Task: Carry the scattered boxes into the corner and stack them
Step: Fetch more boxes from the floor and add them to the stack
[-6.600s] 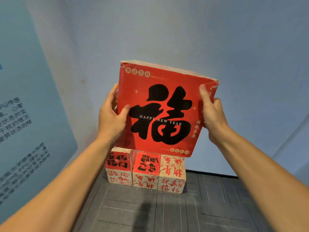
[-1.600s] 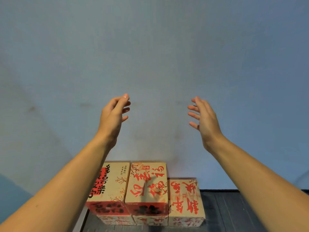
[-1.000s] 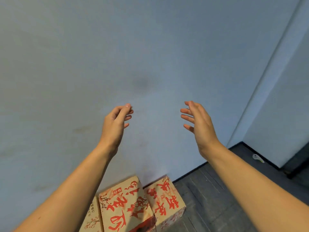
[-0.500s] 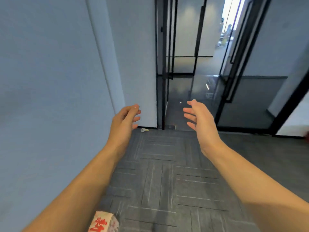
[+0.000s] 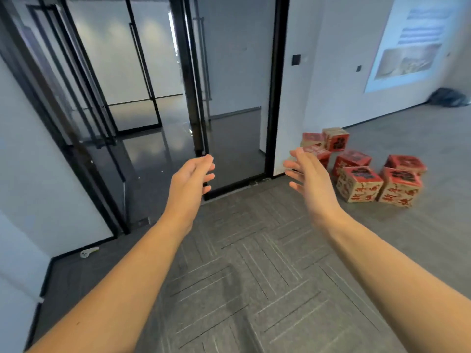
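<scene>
I am holding both arms out ahead of me, my left grip and right grip raised with palms facing each other, fingers loosely spread and carrying nothing. Beyond my right grip, a cluster of red-and-tan boxes is sitting on the grey floor near the white wall, several of them touching. A black-framed glass door is standing straight ahead. A pale poster is hanging on the far wall, with a dark bag lying on the floor below it.
</scene>
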A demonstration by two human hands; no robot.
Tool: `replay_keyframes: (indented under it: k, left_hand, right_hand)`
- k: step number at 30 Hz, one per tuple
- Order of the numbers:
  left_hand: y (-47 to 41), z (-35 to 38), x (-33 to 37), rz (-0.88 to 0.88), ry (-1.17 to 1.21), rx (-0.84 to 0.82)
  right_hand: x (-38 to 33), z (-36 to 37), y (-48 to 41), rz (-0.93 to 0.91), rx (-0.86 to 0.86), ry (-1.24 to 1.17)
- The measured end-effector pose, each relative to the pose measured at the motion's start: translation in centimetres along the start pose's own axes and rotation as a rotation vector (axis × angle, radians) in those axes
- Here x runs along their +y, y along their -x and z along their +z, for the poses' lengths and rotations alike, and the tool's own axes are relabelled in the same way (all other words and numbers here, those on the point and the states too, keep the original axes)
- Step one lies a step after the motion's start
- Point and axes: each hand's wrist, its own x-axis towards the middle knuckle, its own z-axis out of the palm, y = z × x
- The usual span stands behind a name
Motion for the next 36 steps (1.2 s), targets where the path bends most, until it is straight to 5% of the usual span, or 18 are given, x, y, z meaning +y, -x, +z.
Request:
replay_keyframes:
  k: [11,25,36]
  left_hand:
    - [-8.6,23.6,-2.6,0.006,0.024,-0.396]
    - [-25.4,44.4,-5.4,-0.021,0.079,-0.659]
    - [-33.1,69.8,-6.6,0.031,0.086,-0.772]
  right_hand:
    - [3.3,-18.1,-8.7,0.046,0.418,0.018]
    - [4.5,-27.6,-25.7,0.067,0.668,0.108]
    - [6.2,-46.5,-40.0,0.038,0.769,0.108]
